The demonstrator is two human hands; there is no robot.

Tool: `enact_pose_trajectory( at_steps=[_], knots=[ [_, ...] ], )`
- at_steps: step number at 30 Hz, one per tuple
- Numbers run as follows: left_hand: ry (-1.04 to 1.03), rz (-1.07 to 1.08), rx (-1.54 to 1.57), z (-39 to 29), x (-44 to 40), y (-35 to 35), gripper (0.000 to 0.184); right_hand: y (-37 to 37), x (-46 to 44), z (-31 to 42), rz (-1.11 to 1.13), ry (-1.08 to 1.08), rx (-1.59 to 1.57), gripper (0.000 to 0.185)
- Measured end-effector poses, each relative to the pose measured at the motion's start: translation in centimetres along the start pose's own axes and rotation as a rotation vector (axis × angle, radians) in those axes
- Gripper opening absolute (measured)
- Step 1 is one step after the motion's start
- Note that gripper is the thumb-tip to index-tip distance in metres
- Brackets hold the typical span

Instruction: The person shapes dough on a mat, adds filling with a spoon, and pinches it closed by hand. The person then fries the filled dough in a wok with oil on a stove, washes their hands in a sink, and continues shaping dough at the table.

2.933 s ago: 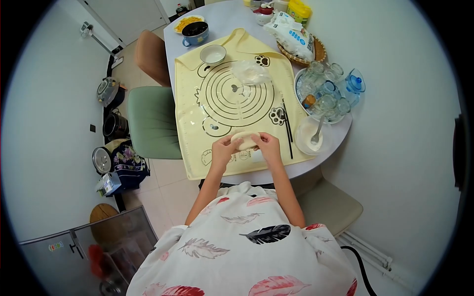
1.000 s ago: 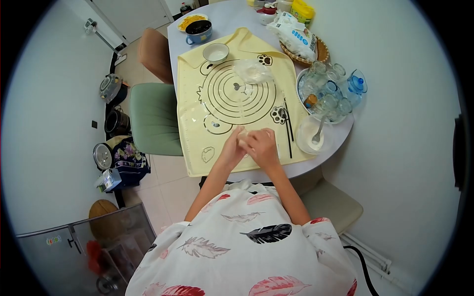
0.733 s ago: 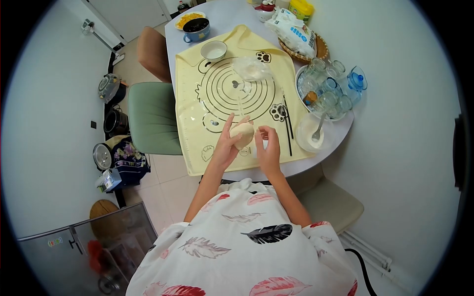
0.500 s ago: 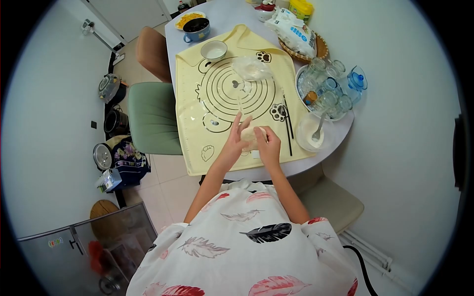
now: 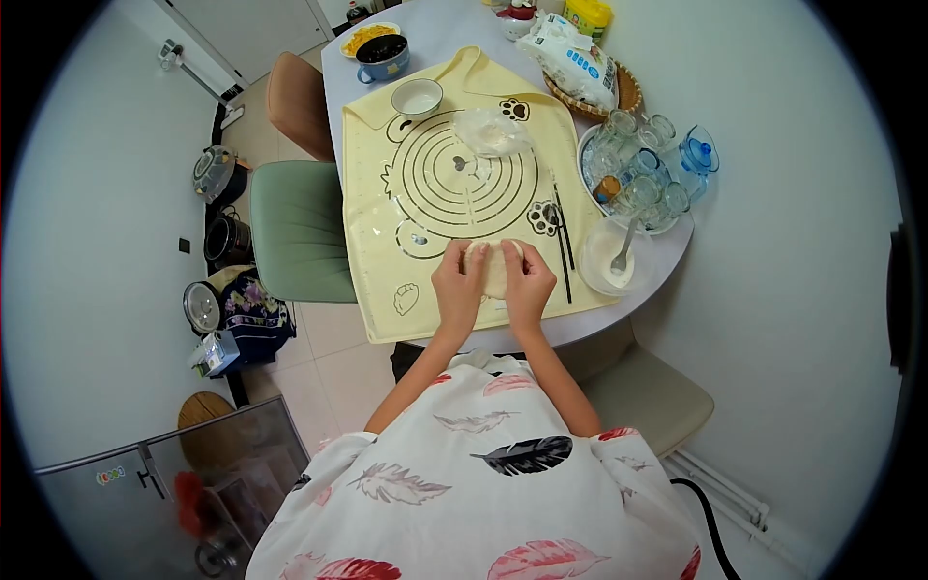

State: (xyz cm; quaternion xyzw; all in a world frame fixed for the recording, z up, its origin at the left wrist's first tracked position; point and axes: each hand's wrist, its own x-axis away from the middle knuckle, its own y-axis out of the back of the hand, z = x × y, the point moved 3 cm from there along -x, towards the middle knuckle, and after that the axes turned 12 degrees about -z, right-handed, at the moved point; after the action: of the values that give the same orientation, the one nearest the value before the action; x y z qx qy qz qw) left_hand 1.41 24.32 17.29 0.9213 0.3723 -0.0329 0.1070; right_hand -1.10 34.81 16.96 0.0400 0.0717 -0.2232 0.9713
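A pale, flattened piece of dough (image 5: 495, 273) is held between my two hands over the near part of the yellow printed mat (image 5: 377, 275). My left hand (image 5: 458, 278) grips its left side, with the thumb on top and the fingers curled. On the right side my right hand (image 5: 527, 282) pinches it in the same way. Both hands hide the dough's edges in part. Two black chopsticks (image 5: 564, 246) lie right of my hands. Beyond them on the mat are a clear plastic bag (image 5: 493, 133) and a small white bowl (image 5: 417, 98).
A container of white powder with a spoon (image 5: 601, 263) sits at the right table edge. Behind it stand a tray of glasses (image 5: 588, 174), a blue-lidded jug (image 5: 698, 157) and a basket with a white bag (image 5: 576, 63). A blue pot (image 5: 383, 60) is at the back left.
The dough has turned in my hands. My right hand came off it and took hold again, and my left hand's spread fingers have closed on its left side.
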Motion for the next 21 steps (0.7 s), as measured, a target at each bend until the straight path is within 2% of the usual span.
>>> enact_pose_trajectory(
  at_steps=[7,10,11,12,13,14,15,16,17,18,19,20,21],
  knots=[
    [-0.014,-0.043,0.017,0.2,-0.4,0.5,0.022,0.7,-0.9,-0.3,0.004,-0.059,-0.040,0.019],
    [-0.051,0.003,-0.079,0.9,-0.6,0.4,0.023,0.6,-1.0,-0.1,0.020,-0.060,-0.049,0.017],
    [0.159,0.108,0.074,1.3,-0.6,0.1,0.029,0.7,-1.2,-0.1,0.019,-0.060,-0.049,0.017],
    [0.369,0.212,0.228,1.6,-0.5,-0.3,0.036,0.9,-1.5,0.1,0.027,0.051,0.044,0.015],
    [0.368,0.212,0.227,1.9,-0.4,-0.4,0.036,1.0,-1.6,0.4,0.034,0.163,0.138,0.014],
    [0.612,0.240,0.304,2.9,0.0,-0.7,0.048,0.8,-1.5,0.6,0.034,0.163,0.137,0.014],
    [0.857,0.266,0.380,3.7,0.6,-0.9,0.064,0.6,-1.1,1.2,0.039,0.266,0.146,0.013],
    [0.858,0.268,0.380,4.1,0.7,-0.9,0.064,0.6,-0.8,1.7,0.045,0.370,0.156,0.014],
    [0.901,0.402,0.530,3.8,0.9,-1.0,0.070,0.5,-0.5,1.7,0.191,0.428,0.297,0.019],
    [0.938,0.536,0.680,3.4,1.0,-1.1,0.075,0.6,-0.4,1.9,0.190,0.427,0.297,0.019],
    [0.966,0.600,0.814,3.1,0.8,-0.7,0.070,0.3,0.2,2.5,0.327,0.611,0.334,0.021],
    [0.967,0.600,0.812,2.6,0.6,-0.4,0.070,0.0,0.9,3.3,0.466,0.794,0.370,0.023],
    [0.978,0.568,0.918,2.0,0.1,-0.2,0.068,0.2,1.5,3.6,0.522,0.807,0.410,0.025]
  ],
)
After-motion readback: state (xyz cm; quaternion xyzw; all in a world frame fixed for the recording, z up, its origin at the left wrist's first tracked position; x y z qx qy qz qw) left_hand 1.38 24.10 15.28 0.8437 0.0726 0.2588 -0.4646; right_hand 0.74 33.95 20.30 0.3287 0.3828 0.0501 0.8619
